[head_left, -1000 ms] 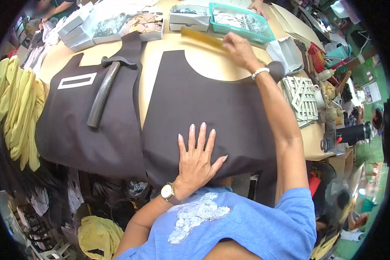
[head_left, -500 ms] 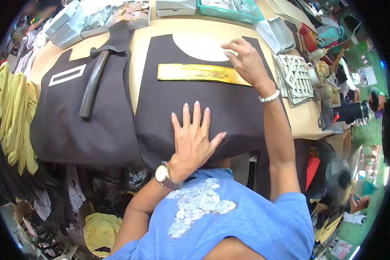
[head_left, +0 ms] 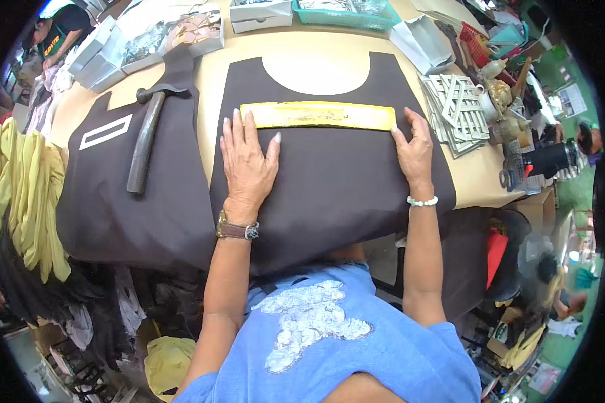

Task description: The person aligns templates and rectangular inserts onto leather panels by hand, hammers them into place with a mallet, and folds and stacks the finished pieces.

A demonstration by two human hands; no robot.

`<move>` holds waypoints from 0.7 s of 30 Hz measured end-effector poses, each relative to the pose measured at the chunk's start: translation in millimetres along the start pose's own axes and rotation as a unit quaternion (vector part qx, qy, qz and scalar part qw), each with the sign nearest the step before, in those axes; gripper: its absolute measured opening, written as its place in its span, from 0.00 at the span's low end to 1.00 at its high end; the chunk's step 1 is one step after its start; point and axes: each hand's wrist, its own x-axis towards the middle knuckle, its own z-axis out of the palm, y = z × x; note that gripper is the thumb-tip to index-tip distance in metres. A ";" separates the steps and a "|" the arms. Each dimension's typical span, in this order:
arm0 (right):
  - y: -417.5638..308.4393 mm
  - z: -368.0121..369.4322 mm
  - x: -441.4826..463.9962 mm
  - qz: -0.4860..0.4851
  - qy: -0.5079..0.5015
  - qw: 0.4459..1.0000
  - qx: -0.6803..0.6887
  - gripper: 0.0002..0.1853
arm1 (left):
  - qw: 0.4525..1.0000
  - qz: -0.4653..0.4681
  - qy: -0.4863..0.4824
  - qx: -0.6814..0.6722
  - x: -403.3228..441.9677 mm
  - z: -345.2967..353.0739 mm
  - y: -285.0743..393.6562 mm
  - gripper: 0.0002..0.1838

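Note:
A dark brown apron-shaped fabric piece (head_left: 329, 181) with a scooped top edge is spread on the table. Across its upper part lies a long yellow strip (head_left: 316, 115) with a worn, stained middle. My left hand (head_left: 245, 161) rests flat on the fabric, fingers stretched, their tips at the strip's left end. At the right end, my right hand (head_left: 417, 151) has thumb and forefinger apart, the thumb touching or very near the strip's corner. To the left, a hammer (head_left: 146, 141) lies on a second dark piece (head_left: 114, 208), beside a white rectangular outline (head_left: 105, 133).
Boxes of small parts (head_left: 195, 33) and a teal basket (head_left: 343, 19) line the table's far side. Pale lattice pieces (head_left: 454, 111) are stacked at right. Yellow cloths (head_left: 20, 188) hang at left. Another person (head_left: 64, 33) is at the far left.
My left hand has moved up and left from the lower fabric to the strip's left end. My right hand has come down from above the strip to its right end.

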 end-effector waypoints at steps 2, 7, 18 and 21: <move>-1.0 -1.8 1.1 0.023 0.005 1.000 0.020 0.20 | 1.000 -0.013 -0.003 -0.014 0.4 0.0 -3.1 0.34; 3.4 -4.3 7.9 0.060 0.021 0.996 0.067 0.16 | 0.999 -0.017 0.015 -0.039 -0.6 1.3 -5.3 0.34; -10.4 -2.0 6.7 0.080 0.040 0.995 0.044 0.14 | 1.000 -0.022 0.012 -0.014 -0.3 -3.6 -3.5 0.33; -6.9 -0.9 6.6 0.063 0.041 0.995 0.070 0.14 | 1.000 -0.017 0.021 -0.012 0.5 -3.9 -4.0 0.32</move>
